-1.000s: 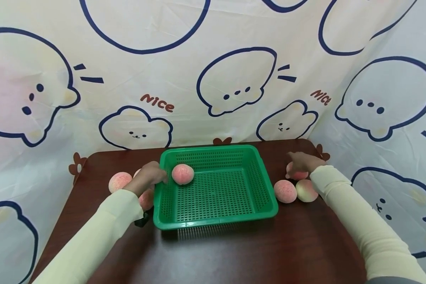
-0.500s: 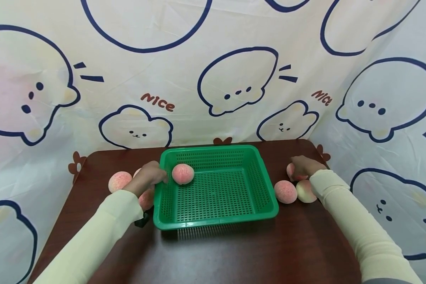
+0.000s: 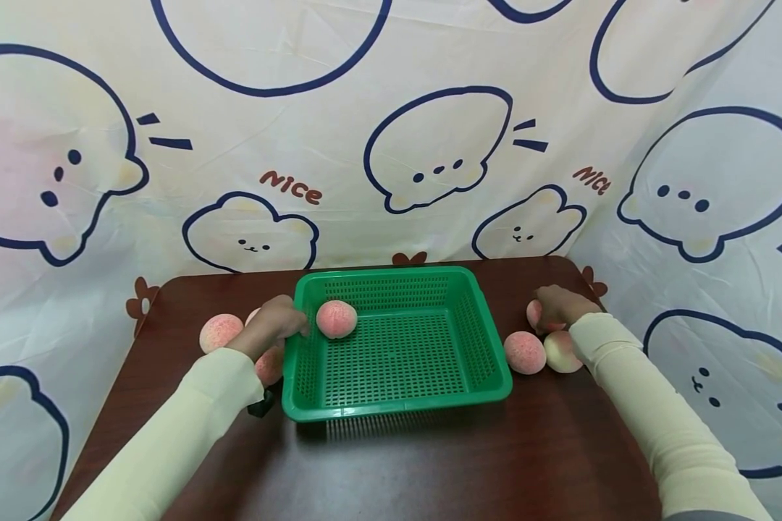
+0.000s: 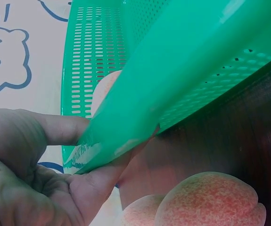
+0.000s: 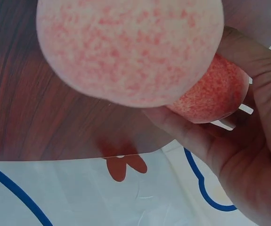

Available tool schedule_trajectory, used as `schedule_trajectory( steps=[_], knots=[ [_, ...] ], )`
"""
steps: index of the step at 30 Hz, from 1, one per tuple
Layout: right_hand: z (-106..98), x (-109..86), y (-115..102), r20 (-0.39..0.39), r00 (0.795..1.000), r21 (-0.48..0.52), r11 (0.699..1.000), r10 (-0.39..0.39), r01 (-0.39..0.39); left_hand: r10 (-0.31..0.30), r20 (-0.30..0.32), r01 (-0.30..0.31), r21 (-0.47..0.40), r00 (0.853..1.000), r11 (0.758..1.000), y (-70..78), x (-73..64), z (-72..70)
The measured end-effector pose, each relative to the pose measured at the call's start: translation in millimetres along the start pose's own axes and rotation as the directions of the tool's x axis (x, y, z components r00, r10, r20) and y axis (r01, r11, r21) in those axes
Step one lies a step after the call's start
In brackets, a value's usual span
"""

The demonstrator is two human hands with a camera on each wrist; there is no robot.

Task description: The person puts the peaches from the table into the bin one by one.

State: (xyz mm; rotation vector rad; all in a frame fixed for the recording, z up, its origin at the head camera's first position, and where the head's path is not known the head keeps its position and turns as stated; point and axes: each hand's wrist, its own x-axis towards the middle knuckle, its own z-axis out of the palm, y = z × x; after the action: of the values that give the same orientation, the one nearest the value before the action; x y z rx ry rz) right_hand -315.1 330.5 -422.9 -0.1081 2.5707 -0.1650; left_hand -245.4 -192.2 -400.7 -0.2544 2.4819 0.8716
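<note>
A green plastic basket (image 3: 397, 407) sits in the middle of the table, one pink peach (image 3: 336, 319) at its left end. My left hand (image 3: 274, 325) pinches the basket's left rim; the left wrist view shows thumb and fingers on either side of the rim (image 4: 168, 84). At the back right, my right hand (image 3: 559, 304) grips a peach (image 3: 535, 315), its fingers around the red fruit (image 5: 218, 89) in the right wrist view. Just in front of that hand lie a pink peach (image 3: 524, 353) and a paler, yellowish peach (image 3: 562, 353).
Left of the basket, a peach (image 3: 220, 333) lies by my left wrist, with another peach (image 3: 270, 366) against the basket side. A third peach (image 3: 252, 316) is mostly hidden behind the hand. A printed cloth (image 3: 430, 159) hangs behind the dark wooden table (image 3: 430, 470).
My right hand has come down and closed its fingers on the back right peach, which has shifted slightly. The left hand and basket stay in place.
</note>
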Motion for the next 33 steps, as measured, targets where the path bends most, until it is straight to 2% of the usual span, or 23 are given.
schedule_trajectory(
  steps=[11,20,26,31,33],
  knots=[
    [0.5,0.0,1.7,-0.031,0.998,-0.012,0.999,-0.052,0.051,-0.020,0.013,0.020,-0.002,1.000,1.000,-2.2,1.1,-1.8],
    [-4.9,-2.0,-3.8,-0.025,0.998,-0.013,0.998,-0.056,0.055,-0.032,0.057,0.036,-0.069,0.998,0.997,1.2,-2.4,-3.0],
    [-19.9,-7.3,-17.4,-0.086,0.991,-0.016,0.994,-0.105,0.104,-0.017,0.031,0.018,-0.033,0.999,0.999,-0.1,-3.1,-3.5],
    [-37.9,-11.3,-23.9,-0.139,0.978,-0.080,0.986,-0.157,0.147,-0.019,0.057,0.024,-0.083,0.998,0.996,0.1,-3.2,-4.3],
    [-43.9,-11.9,-25.4,-0.157,0.974,-0.077,0.985,-0.163,0.152,-0.023,0.067,0.030,-0.098,0.998,0.995,0.1,-2.4,-4.0]
  ],
)
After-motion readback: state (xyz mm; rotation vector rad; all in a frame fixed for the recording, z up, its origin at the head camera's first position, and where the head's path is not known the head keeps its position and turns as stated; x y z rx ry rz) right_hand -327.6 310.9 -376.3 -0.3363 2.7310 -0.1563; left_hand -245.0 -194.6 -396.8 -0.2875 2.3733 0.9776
